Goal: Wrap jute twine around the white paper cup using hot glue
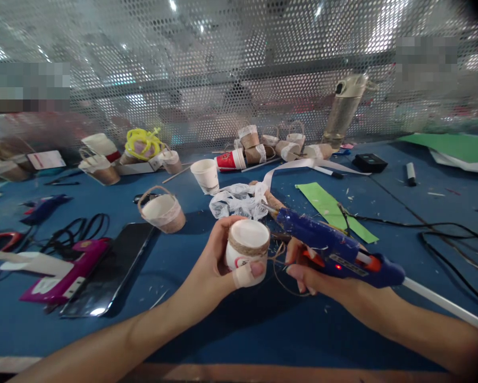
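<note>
Near the middle of the table, my left hand point(218, 260) is closed around a white paper cup point(234, 255), its thumb wrapped in a bandage. Brown twine point(246, 246) circles the cup near its top. A loose length of twine trails from the cup toward my right hand point(308, 268). That hand grips a blue hot glue gun point(314, 234) with a lit red light, its nozzle pointing up and left above the cup. A white glue stick point(446, 303) sticks out of the gun's back end. White lace ribbon point(239, 201) lies just behind the cup.
A small twine-wrapped basket point(165, 213) and an upright white cup point(206, 175) stand behind. To the left lie a phone point(111, 271) and a purple glue gun point(69, 271). Green paper point(330, 207), black cable point(426, 229) and a water bottle point(344, 111) are to the right.
</note>
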Motion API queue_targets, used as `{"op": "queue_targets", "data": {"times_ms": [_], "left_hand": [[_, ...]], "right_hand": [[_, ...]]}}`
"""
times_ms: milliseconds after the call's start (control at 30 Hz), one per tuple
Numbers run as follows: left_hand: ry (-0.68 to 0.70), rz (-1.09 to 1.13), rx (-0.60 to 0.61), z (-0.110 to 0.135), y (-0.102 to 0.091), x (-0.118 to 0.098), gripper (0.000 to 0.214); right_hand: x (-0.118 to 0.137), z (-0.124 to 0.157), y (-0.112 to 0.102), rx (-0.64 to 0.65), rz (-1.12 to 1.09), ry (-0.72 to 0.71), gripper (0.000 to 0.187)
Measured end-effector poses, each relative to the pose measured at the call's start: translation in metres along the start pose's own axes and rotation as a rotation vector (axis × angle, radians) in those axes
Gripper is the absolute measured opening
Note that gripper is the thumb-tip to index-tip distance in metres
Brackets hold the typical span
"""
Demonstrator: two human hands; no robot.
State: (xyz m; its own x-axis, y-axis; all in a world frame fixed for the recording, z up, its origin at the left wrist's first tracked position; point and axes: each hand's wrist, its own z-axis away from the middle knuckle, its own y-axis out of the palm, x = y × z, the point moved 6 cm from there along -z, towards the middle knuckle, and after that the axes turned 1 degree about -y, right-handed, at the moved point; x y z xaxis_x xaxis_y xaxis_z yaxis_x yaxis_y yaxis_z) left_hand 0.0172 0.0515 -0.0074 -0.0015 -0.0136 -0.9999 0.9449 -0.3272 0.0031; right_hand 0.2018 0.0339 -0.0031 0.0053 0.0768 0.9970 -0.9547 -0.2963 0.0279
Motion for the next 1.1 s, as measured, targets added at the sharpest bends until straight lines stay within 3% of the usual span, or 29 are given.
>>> {"op": "queue_targets", "data": {"times_ms": [167,433,633,1100], "left_hand": [[-0.048,0.039,0.040,0.000,0.001,0.003,0.059],[-0.131,0.170,0.215,0.002,0.003,0.015,0.057],[-0.167,0.220,0.247,0.003,0.006,0.013,0.056],[-0.207,0.284,0.258,0.004,0.011,0.011,0.055]], "right_hand": [[0.005,-0.002,0.000,-0.009,-0.089,-0.045,0.020],[0.007,-0.004,0.000,0.004,-0.101,-0.020,0.018],[0.004,-0.005,0.000,-0.021,-0.136,0.037,0.026],[0.004,-0.005,0.001,-0.001,-0.121,0.007,0.021]]}}
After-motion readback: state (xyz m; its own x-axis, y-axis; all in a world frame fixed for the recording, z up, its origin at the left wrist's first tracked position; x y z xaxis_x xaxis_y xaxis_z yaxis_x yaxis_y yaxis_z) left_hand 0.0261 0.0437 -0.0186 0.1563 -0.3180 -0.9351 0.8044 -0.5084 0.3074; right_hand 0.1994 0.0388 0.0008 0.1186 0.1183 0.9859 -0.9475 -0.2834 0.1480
